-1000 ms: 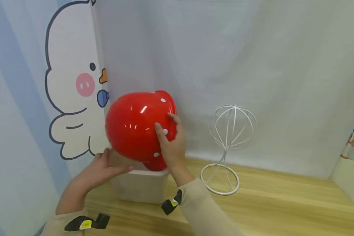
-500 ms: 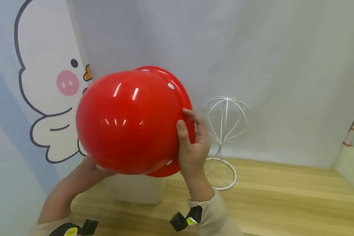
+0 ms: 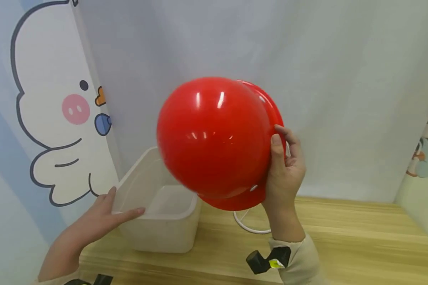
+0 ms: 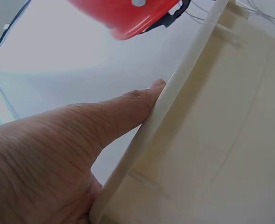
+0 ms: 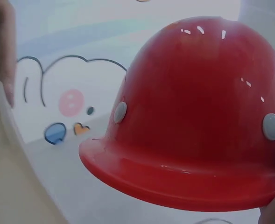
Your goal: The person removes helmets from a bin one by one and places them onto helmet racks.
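Red hard hat (image 3: 214,138) fills the middle of the head view, held up in the air above the counter (image 3: 342,237), its glossy dome turned toward the camera and its brim pointing away toward the pale curtain. The right hand (image 3: 283,174) grasps it at the brim's right edge, thumb lying on the outer shell and the other fingers curled behind the rim. In the right wrist view the hat (image 5: 198,116) shows grey rivets along the shell just above the brim.

The left hand (image 3: 100,221) rests on the near left rim of a white plastic bin (image 3: 164,225), fingers straight and laid along the edge, gripping nothing; the left wrist view shows a finger (image 4: 118,121) pressed flat against the bin's rim (image 4: 174,102). The bin stands near the counter's back left corner, beside a curtain panel printed with a cartoon duck (image 3: 57,118). Behind the hat, only the round base of a white wire stand (image 3: 249,225) shows, resting on the counter near its back edge.
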A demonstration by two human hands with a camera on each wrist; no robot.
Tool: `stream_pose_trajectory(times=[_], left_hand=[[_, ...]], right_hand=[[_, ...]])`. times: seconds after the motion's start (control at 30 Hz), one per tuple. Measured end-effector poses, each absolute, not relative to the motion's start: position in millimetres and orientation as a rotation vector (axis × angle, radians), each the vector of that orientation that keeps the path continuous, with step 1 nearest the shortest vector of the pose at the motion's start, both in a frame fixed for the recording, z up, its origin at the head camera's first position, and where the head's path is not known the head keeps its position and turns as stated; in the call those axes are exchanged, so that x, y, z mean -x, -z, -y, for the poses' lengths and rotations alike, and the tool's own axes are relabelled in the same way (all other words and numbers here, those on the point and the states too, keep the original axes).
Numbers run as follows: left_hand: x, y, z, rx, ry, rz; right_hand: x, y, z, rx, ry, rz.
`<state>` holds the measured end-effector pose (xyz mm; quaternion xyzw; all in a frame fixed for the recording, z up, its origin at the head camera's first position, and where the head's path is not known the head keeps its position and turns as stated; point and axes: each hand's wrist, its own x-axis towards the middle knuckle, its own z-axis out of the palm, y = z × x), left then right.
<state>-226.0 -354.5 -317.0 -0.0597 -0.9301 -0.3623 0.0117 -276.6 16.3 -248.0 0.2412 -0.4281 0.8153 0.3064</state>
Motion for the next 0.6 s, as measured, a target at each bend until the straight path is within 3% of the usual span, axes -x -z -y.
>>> stream_pose_trajectory(times=[0.23,0.6], left_hand=[[227,317,366,0.049,0.888,2.992],[234,319,375,0.121,0.927,2.928]], right_hand=[[295,243,-49,-0.387,-2.186,1.05],[335,265,-64,-0.224,-2.248,0.967]])
